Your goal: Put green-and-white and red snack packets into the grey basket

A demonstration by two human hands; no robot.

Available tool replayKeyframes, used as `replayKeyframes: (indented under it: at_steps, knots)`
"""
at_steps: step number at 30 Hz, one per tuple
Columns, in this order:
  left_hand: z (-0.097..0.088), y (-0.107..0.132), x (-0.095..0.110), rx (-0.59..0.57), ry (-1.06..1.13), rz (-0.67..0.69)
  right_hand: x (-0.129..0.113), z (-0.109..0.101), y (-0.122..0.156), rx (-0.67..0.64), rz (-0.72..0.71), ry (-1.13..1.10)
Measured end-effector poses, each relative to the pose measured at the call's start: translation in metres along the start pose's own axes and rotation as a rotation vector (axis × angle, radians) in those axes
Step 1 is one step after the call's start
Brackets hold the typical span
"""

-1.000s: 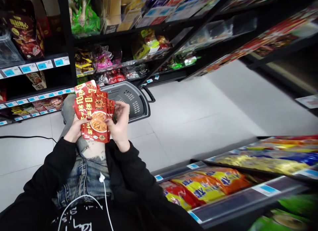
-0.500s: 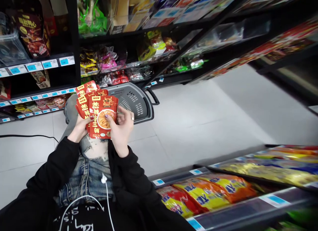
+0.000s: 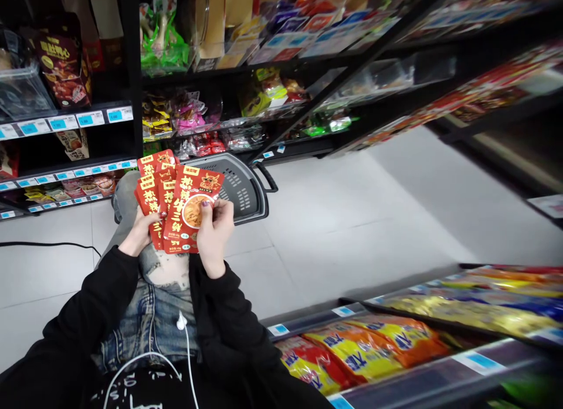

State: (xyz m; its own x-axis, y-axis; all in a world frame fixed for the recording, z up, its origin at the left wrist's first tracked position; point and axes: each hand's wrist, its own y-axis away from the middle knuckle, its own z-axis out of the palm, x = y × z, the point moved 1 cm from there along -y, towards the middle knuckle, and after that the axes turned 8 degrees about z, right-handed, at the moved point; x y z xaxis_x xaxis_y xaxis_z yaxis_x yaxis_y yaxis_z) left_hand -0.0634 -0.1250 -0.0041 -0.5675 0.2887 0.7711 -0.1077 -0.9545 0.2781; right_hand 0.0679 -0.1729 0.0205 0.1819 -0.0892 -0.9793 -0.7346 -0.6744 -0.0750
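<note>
I hold a fan of several red snack packets [image 3: 176, 201] with yellow lettering over my knee. My left hand [image 3: 138, 236] grips the stack from the lower left, fingers closed behind it. My right hand [image 3: 215, 233] pinches the front packet [image 3: 193, 210], thumb on its printed face, and that packet tilts to the right. Both arms wear black sleeves. Behind the packets a grey plastic shopping basket [image 3: 244, 192] stands on the floor.
Black shelves [image 3: 70, 116] with blue price tags and bagged snacks fill the left and back. A low shelf at lower right holds yellow, orange and red bags [image 3: 360, 347]. White tiled floor [image 3: 360, 215] spreads to the right. A black cable [image 3: 44, 244] lies on the floor at left.
My right hand has slid the front packet up and to the right, tilting it off the stack. The left hand still holds the rest.
</note>
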Motion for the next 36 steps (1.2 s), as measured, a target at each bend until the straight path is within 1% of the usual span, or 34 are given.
replayKeyframes:
  at_steps: [5, 8, 11, 13, 15, 17, 19, 22, 25, 26, 28, 29, 31, 34, 36]
  knots:
    - [-0.002, 0.002, -0.001, -0.044, -0.039, 0.018, -0.006, 0.000, 0.005, 0.125, -0.062, 0.072]
    - [-0.001, 0.003, 0.000, -0.027, -0.039, 0.033, -0.005, 0.001, 0.010, 0.185, -0.083, 0.082]
    - [0.001, 0.004, 0.002, -0.005, -0.032, 0.006, -0.003, 0.001, 0.014, 0.234, -0.104, 0.071]
    - [0.001, 0.004, 0.004, -0.007, -0.040, -0.029, -0.001, 0.002, 0.016, 0.229, -0.121, 0.067]
    - [0.001, 0.003, 0.005, -0.006, -0.051, -0.050, -0.001, 0.003, 0.017, 0.189, -0.135, 0.065]
    - [0.001, 0.003, 0.005, 0.002, -0.054, -0.051, -0.003, 0.005, 0.019, 0.145, -0.139, 0.039]
    - [0.000, 0.002, 0.004, 0.011, -0.054, -0.038, -0.006, 0.004, 0.018, 0.145, -0.121, -0.012]
    - [0.000, 0.001, 0.004, 0.018, -0.063, -0.020, -0.010, -0.007, 0.006, 0.244, -0.073, -0.107]
    - [-0.002, -0.001, 0.004, 0.030, -0.064, -0.027, -0.008, -0.030, -0.021, 0.366, -0.030, -0.201]
    - [-0.003, -0.001, 0.005, 0.031, -0.058, -0.036, -0.006, -0.039, -0.031, 0.400, -0.021, -0.196]
    - [-0.005, -0.001, 0.005, 0.023, -0.045, -0.054, -0.003, -0.051, -0.048, 0.430, -0.007, -0.089]
    - [-0.006, -0.001, 0.005, 0.013, -0.043, -0.062, -0.001, -0.053, -0.054, 0.404, -0.005, -0.023]
    - [-0.008, -0.001, 0.005, -0.016, -0.049, -0.078, 0.000, -0.050, -0.057, 0.271, -0.015, 0.076]
    - [-0.010, 0.000, 0.004, -0.063, -0.077, -0.098, 0.000, -0.030, -0.044, 0.045, -0.031, 0.087]
    - [-0.010, 0.000, 0.004, -0.084, -0.087, -0.114, -0.002, -0.015, -0.031, -0.048, -0.031, 0.066]
